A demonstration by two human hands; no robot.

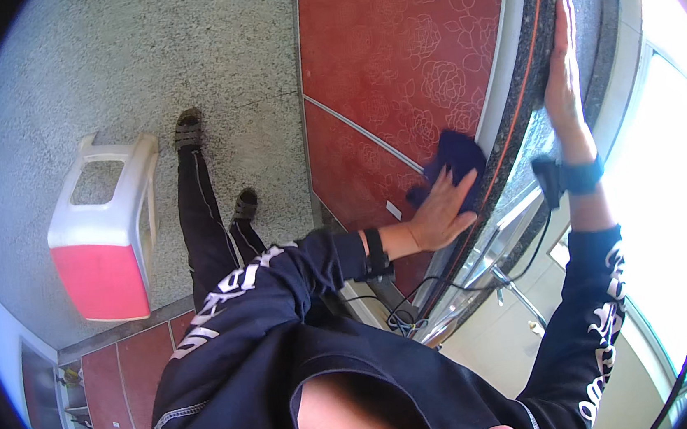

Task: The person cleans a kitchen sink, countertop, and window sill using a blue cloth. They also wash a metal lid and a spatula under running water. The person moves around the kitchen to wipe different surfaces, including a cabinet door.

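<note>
My left hand lies with fingers spread on a dark blue cloth, holding it against a red cabinet door with a flower pattern. The cloth is bunched just below the edge of a dark speckled stone countertop. Farther forward on the right, my right hand is stretched out straight at the countertop, seen from its side. Nothing shows in it, and its palm is hidden. Each wrist wears a dark band.
A white plastic stool with a pink-red panel stands on the speckled floor at left. A black cable runs from my right wrist past a chrome tap. More red cabinets line the lower left. A bright window is at right.
</note>
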